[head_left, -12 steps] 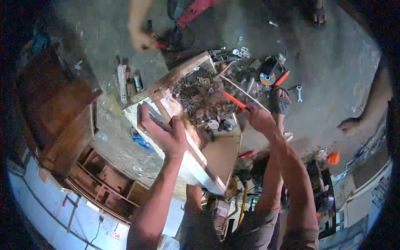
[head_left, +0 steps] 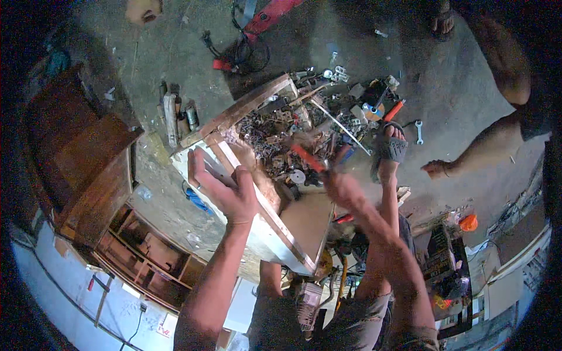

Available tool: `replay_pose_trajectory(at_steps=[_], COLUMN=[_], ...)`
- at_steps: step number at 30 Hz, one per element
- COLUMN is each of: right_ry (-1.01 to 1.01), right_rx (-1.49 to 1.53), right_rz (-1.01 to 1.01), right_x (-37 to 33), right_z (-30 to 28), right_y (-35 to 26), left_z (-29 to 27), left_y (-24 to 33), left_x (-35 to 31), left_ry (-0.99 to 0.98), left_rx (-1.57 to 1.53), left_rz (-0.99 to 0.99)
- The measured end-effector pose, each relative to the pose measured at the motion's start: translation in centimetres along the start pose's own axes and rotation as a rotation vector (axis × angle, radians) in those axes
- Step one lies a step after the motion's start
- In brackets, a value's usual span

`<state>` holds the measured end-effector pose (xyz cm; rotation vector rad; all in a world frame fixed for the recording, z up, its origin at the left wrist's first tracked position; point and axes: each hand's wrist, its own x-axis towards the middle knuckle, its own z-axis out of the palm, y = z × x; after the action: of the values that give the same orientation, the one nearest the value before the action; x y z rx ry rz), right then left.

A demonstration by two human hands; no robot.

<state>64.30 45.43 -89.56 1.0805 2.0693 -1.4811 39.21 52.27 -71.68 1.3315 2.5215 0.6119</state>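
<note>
Far left we see a dark wooden cabinet (head_left: 88,169) with open shelf compartments below it. On the concrete floor (head_left: 175,52) beside it lie a few upright-looking tools (head_left: 175,117), too small for us to count surely. A blue item (head_left: 196,200) lies on the floor just beside the box.

Our left hand (head_left: 225,187) is raised palm-down, fingers spread flat against the near-left wall of the wooden drawer box (head_left: 257,234); its grip is open and pressing, not wrapped around anything. The forearm rises from the lower edge, elbow low.

The box is one, white-painted outside with brown wood rims, tilted, and filled with a heap of metal scrap and hardware (head_left: 281,137); single pieces cannot be counted.

Our right hand (head_left: 345,190) is over the near-right part of the heap, closed on a red-handled tool (head_left: 307,157); the hand is motion-blurred, so we cannot tell the finger placement exactly.

At top centre a red power tool (head_left: 269,14) with black cable lies on the floor. Right of the box we count one sandalled foot (head_left: 389,149), one wrench (head_left: 419,131) and one orange-handled tool (head_left: 394,110). Far right another person's hand (head_left: 439,169) rests on the floor. Lower right sits one orange object (head_left: 468,222) and a dark rectangular package (head_left: 436,260), label unreadable.
</note>
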Motion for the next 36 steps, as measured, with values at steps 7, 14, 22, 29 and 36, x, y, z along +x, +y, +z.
replay_pose_trajectory(at_steps=[7,14,22,29,36], right_ry=[0.279,0.257,0.312,0.338,0.630], right_rx=[0.208,0.271,0.685,0.774,0.562], right_rz=[0.034,0.008,0.424,0.578,0.340], right_x=[9.9,5.2,-0.1,-2.6,2.3], right_z=[0.8,1.0,-1.1,-2.7,-4.3], right_y=[-5.8,-5.1,-2.2,-3.2,-6.3], left_z=[0.6,-1.1,0.4,0.3,0.0], left_y=[1.2,-1.0,0.5,0.3,0.9], left_x=[0.4,0.3,-0.1,0.0,0.4], left_ry=[0.002,0.025,0.004,0.008,0.023], left_rx=[0.001,0.022,0.033,0.020,-0.023], left_rz=[0.054,0.043,0.090,0.062,0.015])
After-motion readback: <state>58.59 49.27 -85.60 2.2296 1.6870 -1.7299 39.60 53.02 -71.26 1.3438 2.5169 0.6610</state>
